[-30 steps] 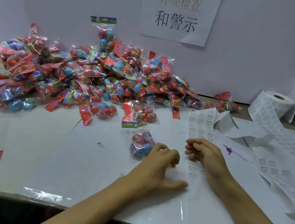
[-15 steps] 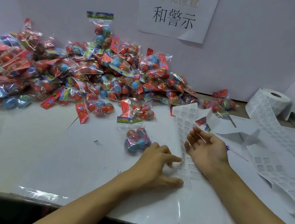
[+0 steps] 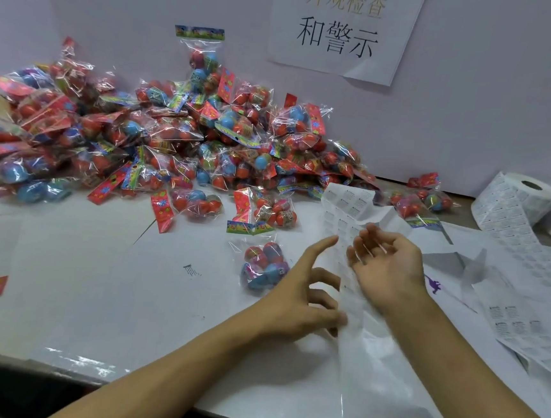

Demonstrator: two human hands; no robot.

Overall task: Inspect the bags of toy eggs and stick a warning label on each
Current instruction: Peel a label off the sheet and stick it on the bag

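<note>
The label strip (image 3: 350,212) runs up the middle of the bench (image 3: 78,275), its long axis from about 6 o'clock near the bench edge to 12 o'clock, where its far end curls up against the pile of egg bags (image 3: 173,140). The left hand (image 3: 296,297) rests on the strip's left margin: thumb and lower fingers seem to pinch the paper edge, though blur makes the grip hard to confirm, while the index finger points out toward 1 o'clock. The right hand (image 3: 385,268) is lifted just over the strip, palm turned up and leftward, fingers loosely spread and holding nothing that can be seen; whether a peeled label clings to a fingertip cannot be told.

A single bag of toy eggs (image 3: 264,266) lies flat on the bench at roughly 10 o'clock from the left hand, just beside its knuckles and apart from the pile. It is clearly nearer the left hand than the right, which would have to cross the strip to reach it. The label roll (image 3: 521,200) stands at 2 o'clock, well apart.

The step in hand looks like freeing a label before pressing it on that bag.
</note>
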